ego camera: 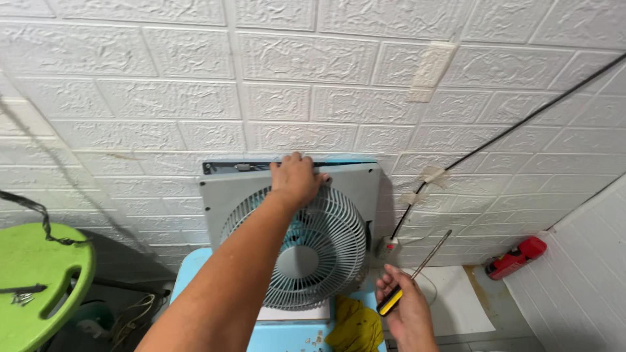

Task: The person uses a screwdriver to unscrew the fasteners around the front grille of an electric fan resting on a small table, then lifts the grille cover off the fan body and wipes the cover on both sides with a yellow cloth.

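You're facing a white wall point(163, 98) of embossed brick-pattern panels, a black cable point(521, 120) taped across it on your right. A green stool point(36, 274) sits at your left, a red object point(515, 257) on the floor point(456, 300) by the corner.
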Available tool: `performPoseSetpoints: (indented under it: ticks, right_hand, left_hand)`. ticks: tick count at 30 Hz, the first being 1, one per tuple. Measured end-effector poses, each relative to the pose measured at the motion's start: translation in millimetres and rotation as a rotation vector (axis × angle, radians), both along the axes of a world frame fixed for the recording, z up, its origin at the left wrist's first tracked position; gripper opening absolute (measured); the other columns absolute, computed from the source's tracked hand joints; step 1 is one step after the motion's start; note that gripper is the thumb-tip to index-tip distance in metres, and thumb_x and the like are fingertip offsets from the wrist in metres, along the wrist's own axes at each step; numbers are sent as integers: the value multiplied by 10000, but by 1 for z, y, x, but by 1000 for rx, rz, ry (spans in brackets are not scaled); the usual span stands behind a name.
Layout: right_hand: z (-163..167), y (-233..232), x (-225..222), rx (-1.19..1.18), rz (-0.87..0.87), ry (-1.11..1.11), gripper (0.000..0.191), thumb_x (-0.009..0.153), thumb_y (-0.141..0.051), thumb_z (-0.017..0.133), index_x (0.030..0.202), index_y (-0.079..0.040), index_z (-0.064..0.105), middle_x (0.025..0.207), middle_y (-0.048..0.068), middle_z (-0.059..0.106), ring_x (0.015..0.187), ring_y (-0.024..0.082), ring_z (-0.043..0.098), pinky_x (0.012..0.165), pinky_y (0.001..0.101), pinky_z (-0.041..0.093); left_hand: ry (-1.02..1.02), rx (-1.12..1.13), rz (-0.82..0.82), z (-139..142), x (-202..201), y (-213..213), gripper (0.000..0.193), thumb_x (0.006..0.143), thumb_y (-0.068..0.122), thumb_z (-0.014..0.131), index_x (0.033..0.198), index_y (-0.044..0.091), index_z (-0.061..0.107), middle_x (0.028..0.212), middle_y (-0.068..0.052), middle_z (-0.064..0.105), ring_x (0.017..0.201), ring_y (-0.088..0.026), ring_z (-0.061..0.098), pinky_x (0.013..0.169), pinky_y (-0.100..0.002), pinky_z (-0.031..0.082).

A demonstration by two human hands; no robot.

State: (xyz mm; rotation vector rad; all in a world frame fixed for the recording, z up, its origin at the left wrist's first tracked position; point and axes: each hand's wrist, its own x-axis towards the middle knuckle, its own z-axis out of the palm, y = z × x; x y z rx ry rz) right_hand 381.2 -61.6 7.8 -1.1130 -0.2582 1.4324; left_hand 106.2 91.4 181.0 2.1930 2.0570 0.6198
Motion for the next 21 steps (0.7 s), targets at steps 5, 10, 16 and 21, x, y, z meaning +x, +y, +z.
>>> performPoseSetpoints:
  ticks: [5,10,16,21]
  right_hand:
    - [-1,22,-10,57,54,-46,276,966,-138,577,1217,-45,647,1038,91,660,967,241,646,769,400,543]
    - [22,47,-20,16,87,-97,323,1004,-150,488,1291,-45,595,1195,119,624,1081,260,627,841,468,562]
    - [39,60,-25,-2,142,-212,385,998,-170,464,1367,-101,549,1320,92,599,1209,263,592,858,491,558]
    - [54,59,-31,23,166,-209,411,979,-191,500,1379,-106,541,1320,89,595,1213,265,599,806,492,580]
  left_hand:
    - [-166,-81,75,4,-2,1,522,874,612,656,1120,166,771,1301,-130,559,1309,-323,460,1090,-553,286]
    - [-191,-152,89,12,-4,0,504,847,607,686,1092,179,790,1285,-111,557,1305,-305,457,1097,-594,236]
    - [-222,-95,65,12,-6,-11,534,776,623,760,1056,170,791,1217,-91,588,1268,-279,483,1072,-552,254]
    - [-216,-25,35,11,-4,-15,560,676,614,828,1017,171,795,1169,-48,609,1238,-249,494,1045,-537,260]
